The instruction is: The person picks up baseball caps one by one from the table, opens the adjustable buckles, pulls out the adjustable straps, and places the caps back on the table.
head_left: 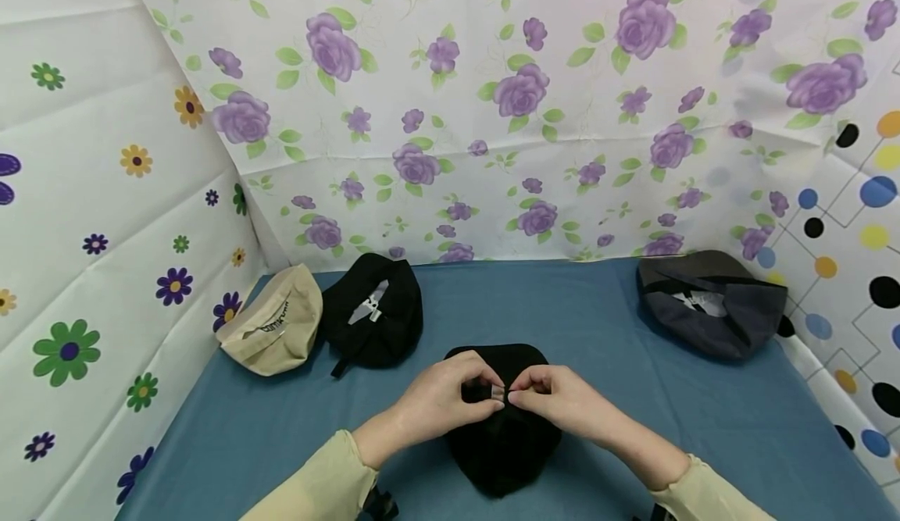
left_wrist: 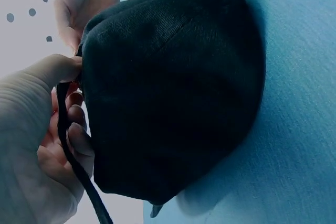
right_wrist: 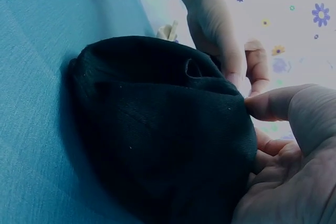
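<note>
A black cap (head_left: pixel 501 454) lies on the blue cloth, low in the middle of the head view. My left hand (head_left: pixel 441 402) pinches the strap at its back opening, where a small silver buckle (head_left: pixel 498 392) shows by the fingertips. From the other side my right hand (head_left: pixel 568 405) pinches the same edge, its fingertips close to the left ones. A loose strap (left_wrist: pixel 79 169) hangs down past the left palm in the left wrist view. Dark fabric (right_wrist: pixel 173 129) of the crown fills much of the right wrist view, with a fold along its rim.
At the back left sit a beige cap (head_left: pixel 277 322) with dark lettering and another black cap (head_left: pixel 376 314), side by side. A dark grey cap (head_left: pixel 713 310) is at the back right. Patterned sheets (head_left: pixel 450 115) hang behind and beside the blue cloth (head_left: pixel 534 298).
</note>
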### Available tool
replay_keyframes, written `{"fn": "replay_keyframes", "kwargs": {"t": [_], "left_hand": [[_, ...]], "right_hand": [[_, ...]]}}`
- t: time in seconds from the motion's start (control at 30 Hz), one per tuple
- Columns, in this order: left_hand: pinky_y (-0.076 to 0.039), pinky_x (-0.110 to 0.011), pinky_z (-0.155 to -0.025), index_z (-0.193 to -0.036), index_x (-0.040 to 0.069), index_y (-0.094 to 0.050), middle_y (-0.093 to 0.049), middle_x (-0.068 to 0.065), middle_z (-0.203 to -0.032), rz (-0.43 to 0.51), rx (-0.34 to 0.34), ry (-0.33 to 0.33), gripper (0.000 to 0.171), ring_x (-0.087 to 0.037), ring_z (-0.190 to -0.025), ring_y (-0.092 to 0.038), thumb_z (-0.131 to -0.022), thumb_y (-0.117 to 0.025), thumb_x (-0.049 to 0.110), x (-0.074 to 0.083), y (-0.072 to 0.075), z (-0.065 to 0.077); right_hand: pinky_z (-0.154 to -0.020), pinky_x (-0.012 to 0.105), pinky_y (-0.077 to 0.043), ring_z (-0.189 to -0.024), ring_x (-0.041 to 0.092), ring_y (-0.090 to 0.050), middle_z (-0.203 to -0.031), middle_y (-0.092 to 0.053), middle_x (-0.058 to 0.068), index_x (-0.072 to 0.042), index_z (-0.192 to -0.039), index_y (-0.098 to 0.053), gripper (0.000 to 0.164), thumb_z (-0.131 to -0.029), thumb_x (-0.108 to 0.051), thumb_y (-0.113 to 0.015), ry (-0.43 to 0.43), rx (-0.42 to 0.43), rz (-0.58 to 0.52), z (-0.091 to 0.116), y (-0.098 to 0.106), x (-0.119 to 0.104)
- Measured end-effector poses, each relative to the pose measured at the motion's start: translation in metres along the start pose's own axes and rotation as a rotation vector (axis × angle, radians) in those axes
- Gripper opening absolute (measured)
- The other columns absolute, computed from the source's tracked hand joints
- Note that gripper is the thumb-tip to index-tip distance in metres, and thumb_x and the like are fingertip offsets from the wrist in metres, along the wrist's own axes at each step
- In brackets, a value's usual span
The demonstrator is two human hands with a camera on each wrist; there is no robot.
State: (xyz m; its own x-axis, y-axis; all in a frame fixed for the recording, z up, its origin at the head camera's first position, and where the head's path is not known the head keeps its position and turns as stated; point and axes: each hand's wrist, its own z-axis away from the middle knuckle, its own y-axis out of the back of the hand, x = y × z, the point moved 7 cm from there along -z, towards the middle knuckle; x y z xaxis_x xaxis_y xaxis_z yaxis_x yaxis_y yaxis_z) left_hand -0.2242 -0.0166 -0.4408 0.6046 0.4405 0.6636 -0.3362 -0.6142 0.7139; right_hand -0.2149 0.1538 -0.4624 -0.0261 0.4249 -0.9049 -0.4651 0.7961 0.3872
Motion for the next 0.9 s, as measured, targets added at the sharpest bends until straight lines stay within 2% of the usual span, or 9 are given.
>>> {"fn": "replay_keyframes", "kwargs": {"t": [0.37,0.9], "left_hand": [[-0.051,-0.023,-0.076,-0.108,0.027,-0.069,-0.061,0.015,-0.107,0.105,-0.031,0.029,0.018,-0.003,-0.09,-0.057,-0.094,-0.078,0.02,-0.0055,-0.0005,-0.0014],[-0.051,-0.026,-0.08,-0.11,0.025,-0.069,-0.062,0.014,-0.108,0.141,-0.044,0.053,0.018,-0.004,-0.093,-0.057,-0.095,-0.077,0.021,-0.0089,-0.0009,-0.0022]], "right_hand": [[-0.069,0.036,-0.048,-0.075,0.02,-0.056,-0.082,-0.064,0.004,-0.01,-0.106,-0.072,0.02,-0.101,-0.029,-0.067,0.004,0.026,-0.024,-0.001,0.0026,0.0034],[-0.065,0.034,-0.045,-0.073,0.019,-0.053,-0.082,-0.062,0.003,-0.014,-0.106,-0.074,0.021,-0.102,-0.032,-0.066,0.007,0.022,-0.02,-0.0019,0.0009,0.0039]]}}
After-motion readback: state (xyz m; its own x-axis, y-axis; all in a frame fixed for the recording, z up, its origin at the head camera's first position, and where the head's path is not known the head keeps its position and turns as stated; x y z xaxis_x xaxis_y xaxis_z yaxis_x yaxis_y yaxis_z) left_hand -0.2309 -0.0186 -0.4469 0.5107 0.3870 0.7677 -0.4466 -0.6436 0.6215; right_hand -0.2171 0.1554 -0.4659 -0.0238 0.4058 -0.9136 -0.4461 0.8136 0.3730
